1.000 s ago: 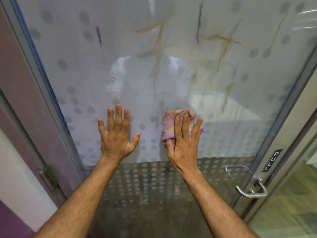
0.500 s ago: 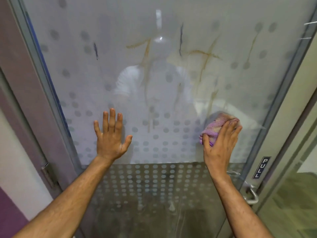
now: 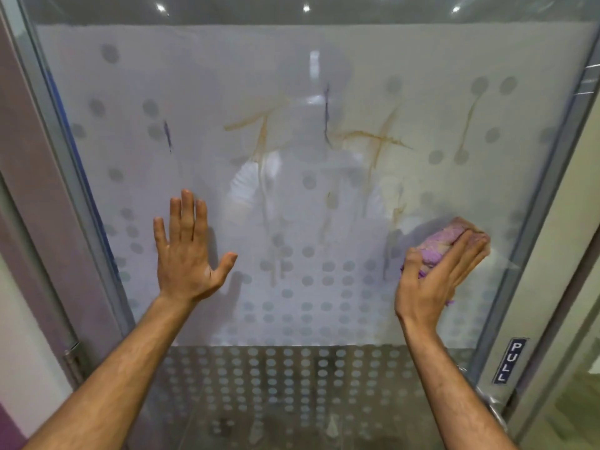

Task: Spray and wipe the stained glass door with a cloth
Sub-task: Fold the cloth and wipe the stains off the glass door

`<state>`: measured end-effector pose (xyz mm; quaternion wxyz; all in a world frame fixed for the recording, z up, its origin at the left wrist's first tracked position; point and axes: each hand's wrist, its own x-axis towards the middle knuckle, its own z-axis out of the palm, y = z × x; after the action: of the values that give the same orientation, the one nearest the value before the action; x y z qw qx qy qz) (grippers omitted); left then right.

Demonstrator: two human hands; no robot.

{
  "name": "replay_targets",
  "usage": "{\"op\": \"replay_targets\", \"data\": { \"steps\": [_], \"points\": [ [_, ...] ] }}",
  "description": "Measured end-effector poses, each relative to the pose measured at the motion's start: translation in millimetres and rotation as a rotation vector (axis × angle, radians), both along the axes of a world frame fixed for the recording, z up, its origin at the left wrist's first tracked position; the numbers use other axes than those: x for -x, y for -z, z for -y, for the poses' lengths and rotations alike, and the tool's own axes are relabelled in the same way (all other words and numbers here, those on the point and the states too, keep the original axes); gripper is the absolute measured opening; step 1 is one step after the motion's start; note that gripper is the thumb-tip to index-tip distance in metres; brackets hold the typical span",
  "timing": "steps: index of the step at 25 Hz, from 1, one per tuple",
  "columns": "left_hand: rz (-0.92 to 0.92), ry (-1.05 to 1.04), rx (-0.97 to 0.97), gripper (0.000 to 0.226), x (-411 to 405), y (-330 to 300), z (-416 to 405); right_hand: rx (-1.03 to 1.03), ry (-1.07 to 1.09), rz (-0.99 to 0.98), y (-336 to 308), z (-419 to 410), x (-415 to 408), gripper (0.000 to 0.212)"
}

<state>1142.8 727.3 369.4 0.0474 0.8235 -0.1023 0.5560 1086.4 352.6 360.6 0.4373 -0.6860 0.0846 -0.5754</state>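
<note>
Bracing the frosted glass door [image 3: 324,60] near its hinge side, the left hand [image 3: 186,254] is being laid flat against the pane, fingers straight and spread, thumb angled out, nothing held in it. A short purple streak [image 3: 168,136] is showing above that hand, well clear of its fingertips. Further along, brown stains [image 3: 259,138] are being left untouched across the middle of the pane: long drips running mostly up and down, with shorter crossing strokes near their tops, and a second purple mark [image 3: 327,108] standing between them. To the right, a bunched pink-purple cloth [image 3: 444,241] is being pressed against the glass by the right hand [image 3: 435,274], its fingers curled over the wad and the thumb tucked under its lower edge. The cloth is being held low on the pane, close to the metal frame [image 3: 548,190] on the handle side, with the PULL label [image 3: 511,360] showing below it.

The nearest brown drip [image 3: 397,209] is lying just up and to the left of the cloth, and the rest of the staining is spread above and leftward from the fingers. Since the long axis of the marks is being judged as roughly vertical, the coming stroke is probably being called for upward and inward, and the right hand, already loaded with the cloth, is the nearer one. No spray bottle is being shown.
</note>
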Motion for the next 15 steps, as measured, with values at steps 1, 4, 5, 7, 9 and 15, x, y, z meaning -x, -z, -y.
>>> {"op": "replay_targets", "data": {
  "steps": [1,4,5,7,9,15],
  "points": [
    [0.004,0.003,-0.005,0.101,-1.3,-0.2,-1.1,0.017,0.058,0.012,0.2,-1.6,-5.5,0.082],
    [0.024,0.007,-0.032,0.099,-0.7,-2.1,-1.9,0.13,0.199,0.051,6.8,-29.8,-24.2,0.074],
    [0.03,0.007,-0.039,0.099,0.0,-1.6,-1.0,0.188,0.216,0.05,10.0,-45.1,-28.5,0.073],
    [0.032,0.013,-0.041,0.1,-0.1,-2.0,0.5,0.304,0.233,0.019,17.2,-78.7,-32.0,0.074],
    [0.036,0.012,-0.039,0.101,-0.6,-2.5,-0.2,0.399,0.207,-0.012,22.8,-113.5,-30.6,0.072],
    [0.035,0.005,-0.053,0.103,0.3,-3.3,-0.4,0.813,0.079,-0.022,42.2,-159.9,-27.1,0.075]
  ]
}}
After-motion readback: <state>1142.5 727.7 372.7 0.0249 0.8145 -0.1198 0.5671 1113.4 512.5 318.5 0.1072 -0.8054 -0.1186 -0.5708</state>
